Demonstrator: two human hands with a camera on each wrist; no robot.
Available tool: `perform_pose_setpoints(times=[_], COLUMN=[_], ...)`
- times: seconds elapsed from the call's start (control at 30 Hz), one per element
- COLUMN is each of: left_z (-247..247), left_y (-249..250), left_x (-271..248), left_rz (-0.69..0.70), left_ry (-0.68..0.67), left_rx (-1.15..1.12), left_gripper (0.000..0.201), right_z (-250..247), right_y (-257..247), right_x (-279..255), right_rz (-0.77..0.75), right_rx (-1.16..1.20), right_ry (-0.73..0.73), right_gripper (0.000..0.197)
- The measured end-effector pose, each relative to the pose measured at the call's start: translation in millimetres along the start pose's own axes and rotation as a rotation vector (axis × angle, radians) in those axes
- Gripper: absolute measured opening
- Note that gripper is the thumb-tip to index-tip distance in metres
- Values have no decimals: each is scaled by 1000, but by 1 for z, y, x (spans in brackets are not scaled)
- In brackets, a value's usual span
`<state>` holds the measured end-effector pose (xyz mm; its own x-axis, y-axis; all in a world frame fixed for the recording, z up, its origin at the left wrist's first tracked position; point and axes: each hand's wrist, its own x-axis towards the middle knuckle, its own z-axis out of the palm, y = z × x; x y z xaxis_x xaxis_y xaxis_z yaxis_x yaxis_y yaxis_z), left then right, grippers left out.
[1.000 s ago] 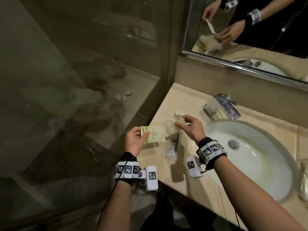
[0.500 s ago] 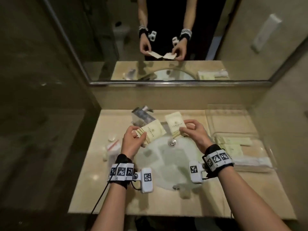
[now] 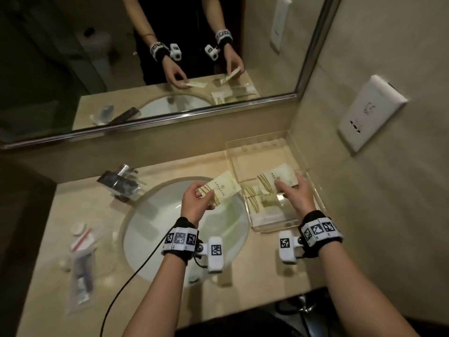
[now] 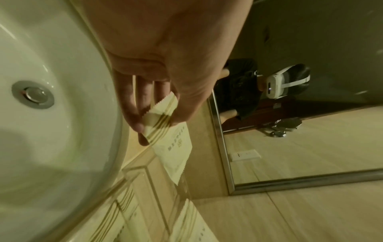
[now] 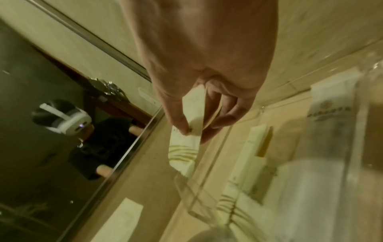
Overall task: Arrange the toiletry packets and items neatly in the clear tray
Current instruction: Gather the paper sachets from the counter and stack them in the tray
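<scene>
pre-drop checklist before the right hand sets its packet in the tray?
1. Right hand grips its packet: ok, pinched between thumb and fingers.
2. That packet is over the clear tray: ok.
3. Bare tray floor at the far end: ok; packets already in the tray fill the near part.
4. Left hand holds the second packet clear of the tray: ok, it is over the sink.
5. Packet touching the tray floor: cannot tell.
</scene>
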<state>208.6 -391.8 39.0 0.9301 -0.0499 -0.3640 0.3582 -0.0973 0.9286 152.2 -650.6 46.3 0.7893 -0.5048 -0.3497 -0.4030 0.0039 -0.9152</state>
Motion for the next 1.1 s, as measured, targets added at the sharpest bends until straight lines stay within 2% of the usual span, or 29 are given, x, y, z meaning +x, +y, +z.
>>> perform_pose_setpoints(times=[0.13,0.23,0.4,0.57,0.7,0.87,0.97,1.03,1.1], left_z=[36,51,59,57,57,68,79,88,98], left_y=[-16,-25,-38,-42,-46,-43,-38,-35,-32], left_x=[12,16,16,19,21,18,18,20,21], left_rz=[-43,-73,-114,-140,-133,-124,-106,-113,-137], left_ry=[-5,12,67,114,121,70,20,-23,-84], left_rx=[30,46,54,37,54,52,121,153,151], left_gripper=[26,26,25,24,24,24,28,31,36], right_z=[-16,-16,-5,4,9,6,3,1,-1], right_y=[29,50,66,70,71,75,68,58,52], right_x=[24,41,50,52,56,56,58,58,58], right_rz=[17,68,176,114,76,-17,-151,-85,-16], right_rx=[-213,-351,-328,-486,-556,-660,-496,-277,-165], right_ry=[34,-31,-143,-131,-93,-26,23,-113,-287], right_gripper=[61,52,50,52,44,45,29,30,37])
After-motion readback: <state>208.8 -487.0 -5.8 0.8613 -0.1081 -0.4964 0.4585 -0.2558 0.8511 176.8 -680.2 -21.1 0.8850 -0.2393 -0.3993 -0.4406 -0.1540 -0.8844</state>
